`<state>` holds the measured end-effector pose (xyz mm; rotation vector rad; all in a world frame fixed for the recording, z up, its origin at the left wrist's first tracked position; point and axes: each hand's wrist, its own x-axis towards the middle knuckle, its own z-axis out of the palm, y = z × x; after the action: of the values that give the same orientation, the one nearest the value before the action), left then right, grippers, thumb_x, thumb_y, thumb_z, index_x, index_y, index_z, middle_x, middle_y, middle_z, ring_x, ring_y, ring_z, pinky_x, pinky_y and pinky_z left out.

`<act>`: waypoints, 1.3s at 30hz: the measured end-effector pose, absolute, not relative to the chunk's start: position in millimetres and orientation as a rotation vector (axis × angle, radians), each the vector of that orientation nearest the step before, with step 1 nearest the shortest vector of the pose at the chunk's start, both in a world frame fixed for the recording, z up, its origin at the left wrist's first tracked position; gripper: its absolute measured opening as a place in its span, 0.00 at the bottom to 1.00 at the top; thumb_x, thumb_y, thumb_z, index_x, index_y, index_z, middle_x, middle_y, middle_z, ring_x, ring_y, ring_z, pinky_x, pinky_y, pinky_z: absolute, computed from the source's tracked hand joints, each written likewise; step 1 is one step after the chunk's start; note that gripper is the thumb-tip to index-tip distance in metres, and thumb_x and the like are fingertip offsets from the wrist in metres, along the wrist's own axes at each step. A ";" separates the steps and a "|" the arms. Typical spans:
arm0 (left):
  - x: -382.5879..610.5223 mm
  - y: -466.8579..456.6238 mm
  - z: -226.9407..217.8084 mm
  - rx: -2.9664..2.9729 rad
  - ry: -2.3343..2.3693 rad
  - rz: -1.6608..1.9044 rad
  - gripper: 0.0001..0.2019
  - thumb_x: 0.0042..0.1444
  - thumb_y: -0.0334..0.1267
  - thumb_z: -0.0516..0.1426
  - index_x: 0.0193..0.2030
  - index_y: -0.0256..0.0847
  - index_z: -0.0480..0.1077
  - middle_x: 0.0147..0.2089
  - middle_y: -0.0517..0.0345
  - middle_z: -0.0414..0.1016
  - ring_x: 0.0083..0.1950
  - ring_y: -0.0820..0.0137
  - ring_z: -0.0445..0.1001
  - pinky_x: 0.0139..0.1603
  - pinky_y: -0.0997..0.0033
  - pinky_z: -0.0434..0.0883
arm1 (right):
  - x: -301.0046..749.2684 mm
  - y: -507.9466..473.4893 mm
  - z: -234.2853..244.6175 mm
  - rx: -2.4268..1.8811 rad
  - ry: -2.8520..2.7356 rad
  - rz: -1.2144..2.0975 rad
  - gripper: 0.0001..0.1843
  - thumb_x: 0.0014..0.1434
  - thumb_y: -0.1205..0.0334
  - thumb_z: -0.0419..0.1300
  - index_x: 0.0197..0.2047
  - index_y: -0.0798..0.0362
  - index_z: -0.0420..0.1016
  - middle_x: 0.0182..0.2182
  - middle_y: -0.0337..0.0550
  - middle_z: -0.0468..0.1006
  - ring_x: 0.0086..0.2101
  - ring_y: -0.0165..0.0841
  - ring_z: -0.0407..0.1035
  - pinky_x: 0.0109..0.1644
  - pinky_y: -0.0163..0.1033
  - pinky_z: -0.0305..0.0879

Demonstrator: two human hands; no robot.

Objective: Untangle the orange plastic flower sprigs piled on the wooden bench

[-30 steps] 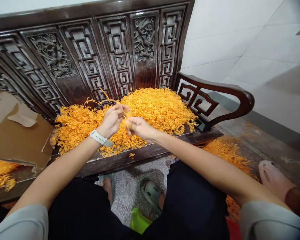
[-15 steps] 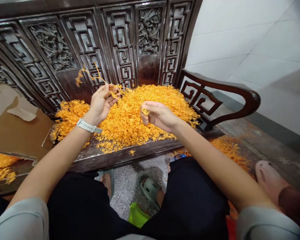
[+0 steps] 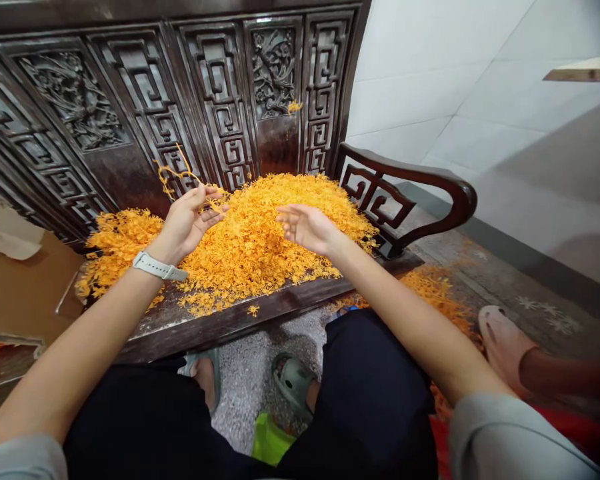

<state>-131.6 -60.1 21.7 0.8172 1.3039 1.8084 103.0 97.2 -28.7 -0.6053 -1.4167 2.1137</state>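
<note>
My left hand [image 3: 187, 219], with a pale watch [image 3: 157, 265] at its wrist, pinches a thin orange branched strand [image 3: 184, 175] between thumb and forefinger. The strand's stems stick up to the left, and its other end crosses the fingers. To the right, my right hand [image 3: 310, 229] is open over the heap, fingers spread and nothing held. Below both hands lies a large heap of small orange flower-like pieces [image 3: 260, 247]. One small orange piece [image 3: 295, 107] shows in front of the bench back, apart from both hands, apparently in the air.
The heap rests on a dark carved wooden bench [image 3: 285, 143] with a curved armrest [image 3: 450, 187]. A torn cardboard box [image 3: 25, 280] stands at left. Orange bits [image 3: 430, 290] cover the floor at right, near another person's foot [image 3: 505, 347]. A green object [image 3: 271, 440] lies between my legs.
My right hand has let go of a small orange piece and spread its fingers; a piece now shows above the heap. My left hand still pinches the strand. The view has shifted right.
</note>
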 end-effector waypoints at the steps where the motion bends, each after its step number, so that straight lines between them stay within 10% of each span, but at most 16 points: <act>1: -130.0 -60.3 21.2 0.825 1.300 1.796 0.08 0.66 0.44 0.64 0.42 0.42 0.76 0.47 0.50 0.82 0.43 0.65 0.85 0.41 0.69 0.82 | 98.0 89.8 -35.7 -0.618 -1.623 2.069 0.09 0.69 0.58 0.58 0.44 0.53 0.77 0.39 0.48 0.81 0.30 0.30 0.68 0.34 0.37 0.67; 8: -113.4 -61.2 24.6 0.833 1.243 1.771 0.07 0.69 0.42 0.62 0.41 0.42 0.72 0.50 0.53 0.83 0.44 0.65 0.86 0.48 0.65 0.84 | 64.2 -0.8 -117.1 -0.007 -2.979 1.186 0.19 0.50 0.54 0.78 0.37 0.51 0.75 0.21 0.30 0.63 0.22 0.27 0.53 0.28 0.36 0.48; 12: -100.4 -65.9 31.1 0.832 1.211 1.745 0.08 0.69 0.42 0.62 0.41 0.43 0.70 0.52 0.55 0.82 0.50 0.62 0.86 0.50 0.64 0.83 | 57.3 -25.1 -155.4 0.011 -3.069 1.099 0.19 0.45 0.71 0.78 0.31 0.51 0.71 0.19 0.26 0.52 0.20 0.25 0.41 0.27 0.36 0.42; 16: -95.6 -72.8 34.7 0.849 1.189 1.722 0.08 0.69 0.43 0.62 0.43 0.43 0.71 0.54 0.55 0.83 0.49 0.62 0.86 0.47 0.67 0.84 | 53.3 -18.6 -171.7 0.086 -3.181 1.016 0.07 0.61 0.68 0.70 0.41 0.55 0.76 0.30 0.35 0.73 0.27 0.27 0.65 0.34 0.35 0.65; 20: -100.6 -77.5 33.7 0.856 1.153 1.746 0.05 0.69 0.40 0.61 0.42 0.42 0.72 0.54 0.54 0.83 0.44 0.66 0.87 0.40 0.73 0.83 | 49.2 -11.2 -179.0 0.093 -3.294 1.019 0.18 0.71 0.54 0.64 0.57 0.56 0.75 0.53 0.49 0.78 0.49 0.38 0.77 0.53 0.49 0.78; 29: -113.1 -85.3 35.0 0.836 1.181 1.808 0.05 0.69 0.38 0.60 0.40 0.43 0.69 0.53 0.55 0.84 0.38 0.72 0.85 0.35 0.78 0.80 | 42.4 6.9 -120.3 0.210 -3.115 1.290 0.04 0.64 0.74 0.62 0.39 0.57 0.75 0.35 0.41 0.79 0.37 0.31 0.74 0.44 0.38 0.73; 34: -123.7 -88.3 36.3 0.809 1.160 1.835 0.06 0.70 0.40 0.58 0.41 0.43 0.68 0.49 0.56 0.84 0.29 0.76 0.79 0.29 0.78 0.77 | 54.4 48.6 -72.5 -0.467 -2.140 1.303 0.11 0.66 0.61 0.59 0.51 0.53 0.70 0.48 0.49 0.75 0.42 0.34 0.72 0.46 0.42 0.71; 39: -109.2 -85.4 24.9 0.813 1.212 1.757 0.07 0.68 0.38 0.60 0.37 0.42 0.70 0.44 0.58 0.82 0.25 0.77 0.74 0.26 0.76 0.73 | 71.2 49.2 -41.2 -0.426 -1.790 1.780 0.14 0.63 0.52 0.64 0.46 0.51 0.71 0.41 0.47 0.76 0.35 0.33 0.70 0.39 0.43 0.71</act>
<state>-109.2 -85.4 24.9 0.8130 1.2120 1.7574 71.2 49.2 -41.2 -0.4256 -1.7899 1.7803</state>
